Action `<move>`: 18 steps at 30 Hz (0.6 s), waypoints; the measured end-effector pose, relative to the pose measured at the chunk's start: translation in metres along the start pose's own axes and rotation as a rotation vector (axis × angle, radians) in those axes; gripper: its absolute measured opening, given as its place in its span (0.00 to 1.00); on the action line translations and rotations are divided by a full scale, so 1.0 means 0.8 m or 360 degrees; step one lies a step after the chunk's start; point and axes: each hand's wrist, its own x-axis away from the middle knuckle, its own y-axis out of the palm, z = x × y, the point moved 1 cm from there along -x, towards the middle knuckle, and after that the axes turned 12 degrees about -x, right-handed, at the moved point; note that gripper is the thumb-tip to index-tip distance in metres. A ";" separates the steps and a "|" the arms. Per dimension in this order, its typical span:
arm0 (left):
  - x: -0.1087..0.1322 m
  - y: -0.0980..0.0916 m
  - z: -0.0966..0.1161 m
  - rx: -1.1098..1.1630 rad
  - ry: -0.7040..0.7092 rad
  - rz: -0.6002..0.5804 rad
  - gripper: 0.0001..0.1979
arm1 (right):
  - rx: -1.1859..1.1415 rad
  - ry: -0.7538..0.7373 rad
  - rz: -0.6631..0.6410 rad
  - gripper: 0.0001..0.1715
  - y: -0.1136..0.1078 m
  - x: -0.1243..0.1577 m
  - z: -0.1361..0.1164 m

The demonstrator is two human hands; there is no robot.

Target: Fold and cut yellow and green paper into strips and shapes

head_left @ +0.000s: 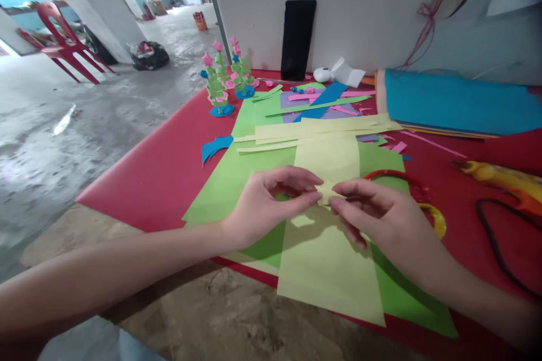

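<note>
facing inward, left hand point(265, 197) and right hand point(387, 211), fingers point(305, 202) pinching a yellow paper piece point(325, 194)

Free passage over red tabletop point(161, 180) at left; scissors point(441, 221) near right hand point(387, 211)

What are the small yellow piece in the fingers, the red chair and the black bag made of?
The small yellow piece is probably paper: thin, with a dull finish. The red chair looks like smooth, slightly shiny plastic, with its moulded, curved back. The black bag seems to be thin, glossy plastic, judging by its shiny wrinkles.
</note>
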 end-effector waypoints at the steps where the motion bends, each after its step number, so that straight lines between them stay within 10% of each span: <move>1: 0.000 0.000 -0.001 0.0020 -0.0015 -0.0023 0.08 | -0.0003 -0.0025 0.0003 0.11 -0.001 0.000 0.001; 18: 0.001 0.000 0.010 -0.0458 0.0285 -0.0538 0.13 | 0.0096 -0.0121 -0.0133 0.05 -0.003 0.003 -0.010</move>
